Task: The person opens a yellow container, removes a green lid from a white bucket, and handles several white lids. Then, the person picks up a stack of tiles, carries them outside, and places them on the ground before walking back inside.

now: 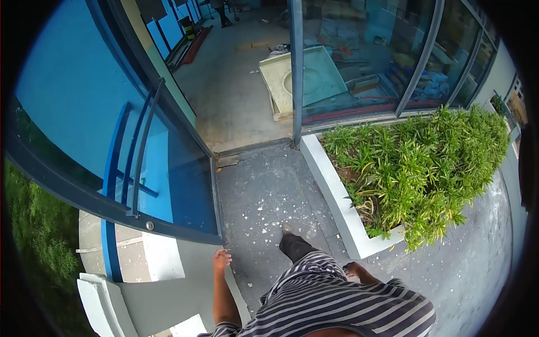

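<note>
My left hand (pixel 222 258) is raised at the lower middle, just below the bottom corner of an open glass door (pixel 191 196). Its fingers are loosely curled and slightly apart, with nothing seen in them; it looks apart from the door frame. My right hand (pixel 352 273) is low beside my striped shirt (pixel 337 297), near the white planter wall (pixel 337 208). The shirt partly covers that hand, and its fingers are too small and shaded to make out. The door's long handle (pixel 147 146) is up and left of my left hand.
Ahead lies a doorway with a grey, paint-spotted floor (pixel 264 191). Leafy plants (pixel 426 168) fill the planter on the right. Inside, a pale panel with a round recess (pixel 281 84) leans behind the glass post (pixel 297 73). A person's legs (pixel 222 14) show deeper in the room.
</note>
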